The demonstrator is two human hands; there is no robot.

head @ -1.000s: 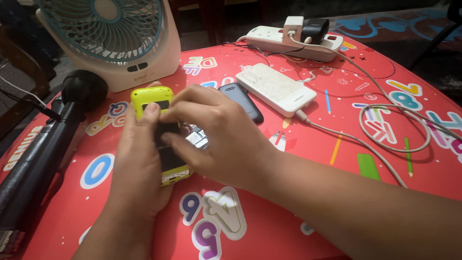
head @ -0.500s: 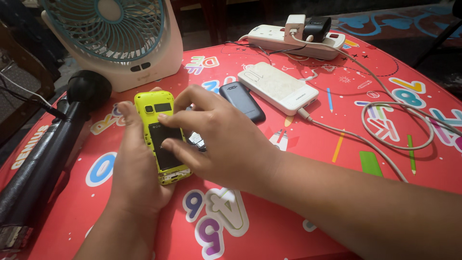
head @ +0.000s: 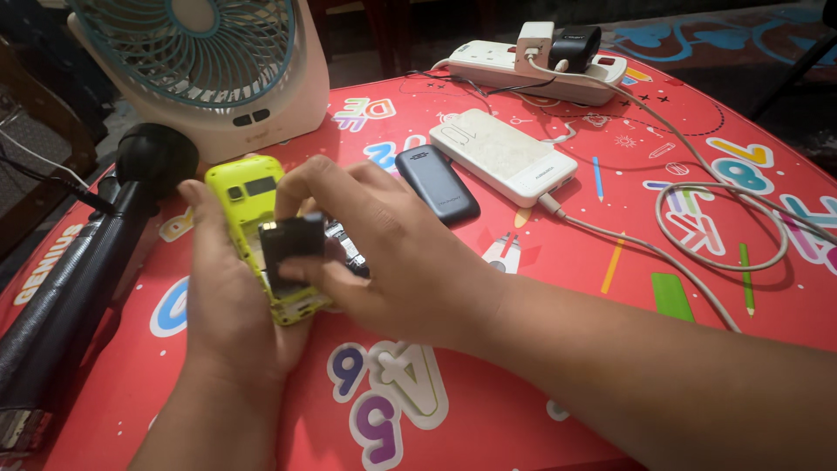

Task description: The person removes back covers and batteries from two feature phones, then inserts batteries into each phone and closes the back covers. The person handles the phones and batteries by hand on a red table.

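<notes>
My left hand [head: 222, 296] cradles a lime-yellow phone [head: 247, 196] with its back cover off, tilted above the red table [head: 558, 279]. My right hand [head: 392, 253] pinches a flat black battery [head: 292, 240] between thumb and fingers, lifted partly out of the phone's rear bay. A dark grey back cover [head: 436, 185] lies on the table just beyond my right hand. A small keypad piece [head: 344, 244] shows under my right fingers.
A white power bank [head: 501, 155] with a cable [head: 724, 253] lies at centre back, a white power strip [head: 532, 65] with plugs behind it. A white table fan [head: 209, 70] stands at the back left. A black tube-shaped device [head: 78, 279] lies along the left edge.
The battery lay flat in the phone under my fingers; now my right hand has lifted it up out of the bay, and my left hand has tilted the phone slightly leftward.
</notes>
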